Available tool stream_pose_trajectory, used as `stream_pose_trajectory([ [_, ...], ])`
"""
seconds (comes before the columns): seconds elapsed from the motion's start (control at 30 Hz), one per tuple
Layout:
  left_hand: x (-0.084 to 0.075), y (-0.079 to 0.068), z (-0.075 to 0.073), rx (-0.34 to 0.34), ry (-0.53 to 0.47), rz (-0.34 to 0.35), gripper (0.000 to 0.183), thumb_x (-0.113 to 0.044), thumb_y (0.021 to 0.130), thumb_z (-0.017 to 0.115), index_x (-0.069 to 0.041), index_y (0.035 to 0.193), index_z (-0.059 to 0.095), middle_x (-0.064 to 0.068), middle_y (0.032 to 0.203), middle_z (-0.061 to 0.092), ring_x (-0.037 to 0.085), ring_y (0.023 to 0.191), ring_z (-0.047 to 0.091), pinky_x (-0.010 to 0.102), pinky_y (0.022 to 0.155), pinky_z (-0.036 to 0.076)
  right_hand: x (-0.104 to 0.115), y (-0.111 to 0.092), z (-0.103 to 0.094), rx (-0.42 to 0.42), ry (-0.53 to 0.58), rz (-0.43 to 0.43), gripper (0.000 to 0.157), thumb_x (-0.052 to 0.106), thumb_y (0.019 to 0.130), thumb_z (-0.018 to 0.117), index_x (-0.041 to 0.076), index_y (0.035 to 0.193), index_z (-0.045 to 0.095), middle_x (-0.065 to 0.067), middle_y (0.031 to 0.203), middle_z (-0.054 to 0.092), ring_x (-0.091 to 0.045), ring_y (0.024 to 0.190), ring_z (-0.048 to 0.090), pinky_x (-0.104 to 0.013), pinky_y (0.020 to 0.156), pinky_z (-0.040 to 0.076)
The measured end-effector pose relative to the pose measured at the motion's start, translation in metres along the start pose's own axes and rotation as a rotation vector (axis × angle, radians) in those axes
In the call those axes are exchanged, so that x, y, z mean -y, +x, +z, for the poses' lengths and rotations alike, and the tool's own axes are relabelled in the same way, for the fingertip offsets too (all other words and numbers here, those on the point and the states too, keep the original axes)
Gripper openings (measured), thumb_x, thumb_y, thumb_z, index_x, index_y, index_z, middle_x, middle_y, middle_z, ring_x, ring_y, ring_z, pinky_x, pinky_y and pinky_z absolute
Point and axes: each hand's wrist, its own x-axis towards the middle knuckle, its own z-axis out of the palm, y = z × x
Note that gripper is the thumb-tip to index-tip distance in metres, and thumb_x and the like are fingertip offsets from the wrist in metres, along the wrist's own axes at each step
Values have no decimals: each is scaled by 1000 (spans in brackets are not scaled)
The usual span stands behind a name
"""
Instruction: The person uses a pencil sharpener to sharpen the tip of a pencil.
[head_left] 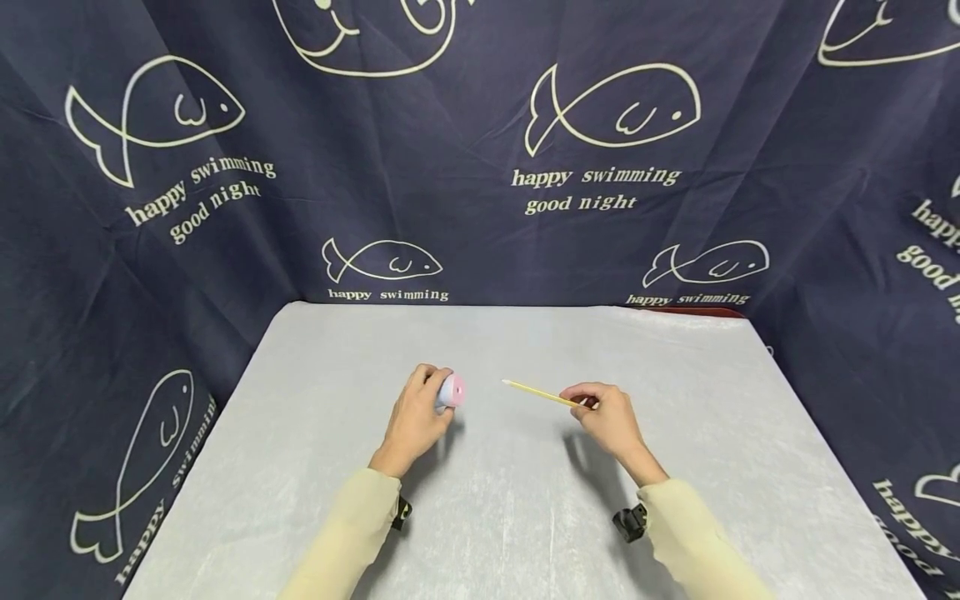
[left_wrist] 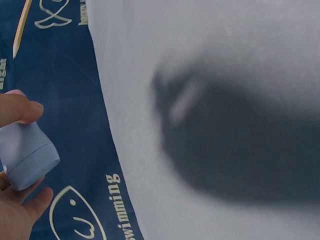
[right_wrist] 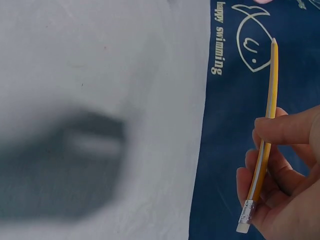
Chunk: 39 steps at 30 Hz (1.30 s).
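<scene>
In the head view, my left hand [head_left: 414,418] grips a small pencil sharpener [head_left: 448,392] above the table. Its pink end, with a small dark hole, faces right; the left wrist view shows its pale blue-lavender body [left_wrist: 31,157] between thumb and fingers. My right hand [head_left: 611,419] pinches a yellow pencil [head_left: 536,392] between thumb and fingers. The pencil's tip points left toward the sharpener's pink end, with a short gap between them. Seen from the right wrist, a white eraser [right_wrist: 243,227] in a silver band caps the pencil's lower end.
A table [head_left: 517,500] with a pale grey cover lies under both hands, which cast shadows on it. Dark blue curtains [head_left: 480,167] with white fish drawings and lettering hang behind and at both sides. A strip of red edge [head_left: 705,312] shows at the back right.
</scene>
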Motion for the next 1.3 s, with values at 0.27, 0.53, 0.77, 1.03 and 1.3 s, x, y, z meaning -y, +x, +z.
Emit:
stream_pose_trajectory([
  [0.27, -9, -4, 6, 83, 115, 106, 53, -5, 69, 81, -8, 118, 61, 9, 109, 54, 24, 98, 52, 35, 80, 51, 7, -2, 11, 26, -20, -79, 24, -12, 71, 68, 8, 84, 75, -7, 78, 70, -17, 70, 60, -26, 65, 47],
  [0.53, -15, -5, 12, 100, 135, 203, 54, -6, 65, 84, -11, 115, 63, 8, 108, 54, 23, 95, 52, 33, 78, 51, 8, -4, 17, 49, -36, -171, 27, -10, 70, 69, 13, 82, 76, 2, 76, 68, -10, 69, 58, -24, 64, 47],
  [0.77, -20, -8, 13, 135, 137, 263, 53, -9, 66, 84, -8, 116, 63, 7, 106, 55, 22, 95, 52, 31, 80, 51, 7, -6, 20, 48, -50, -269, 29, -13, 69, 69, 11, 84, 75, 1, 79, 69, -16, 73, 64, -31, 67, 53],
  [1.03, -19, -10, 13, 148, 120, 251, 56, -8, 68, 83, -4, 120, 62, 6, 108, 57, 21, 97, 53, 30, 82, 51, 8, -10, 22, -14, -85, -462, 32, -16, 67, 71, 9, 87, 74, 2, 82, 67, -14, 74, 64, -31, 67, 53],
  [1.3, -17, -6, 7, 136, 38, 279, 53, -6, 67, 83, -4, 114, 60, 5, 105, 63, 21, 98, 57, 32, 88, 51, 9, -11, 23, -61, -91, -572, 36, -19, 67, 70, 10, 88, 74, 2, 82, 65, -12, 72, 62, -27, 61, 51],
])
